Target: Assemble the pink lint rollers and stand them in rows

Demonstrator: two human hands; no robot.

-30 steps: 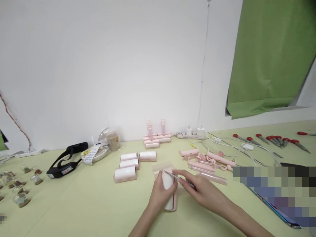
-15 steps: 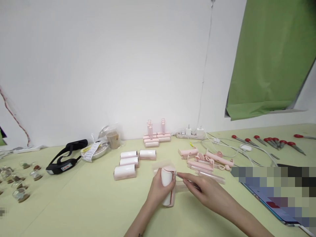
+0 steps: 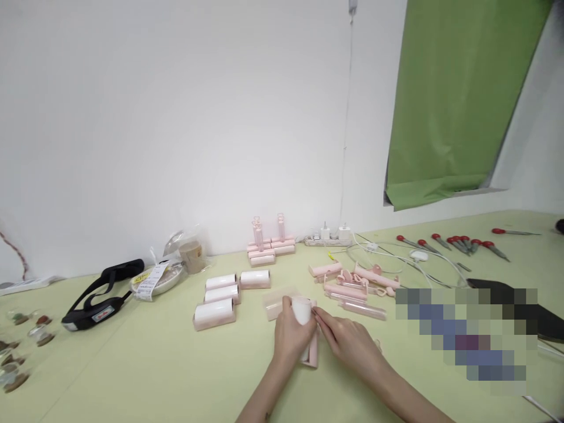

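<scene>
A white roll in a pink holder [image 3: 313, 351] stands tilted on the table in front of me. My left hand [image 3: 291, 330] wraps round the roll from the left. My right hand [image 3: 341, 332] is closed at the upper right edge of the holder, its fingertips pinched together; whatever they hold is hidden. Behind my left hand lies a clear, pale pink sheet or cover [image 3: 274, 302]. Several white rolls on pink holders [image 3: 214, 313] lie to the left.
Pink handles and clear tubes [image 3: 362, 309] lie to the right, with cables and a power strip [image 3: 328, 241] behind. Red-ended tools [image 3: 460, 242] are at the far right. A black strap [image 3: 103, 308] and wrapped bowl [image 3: 158, 280] are left. Small pink rollers [image 3: 263, 258] stand near the wall.
The view has turned to the right. My right hand has closed in on the holder, and the thin metal tool it held no longer shows. My left hand has shifted higher round the roll.
</scene>
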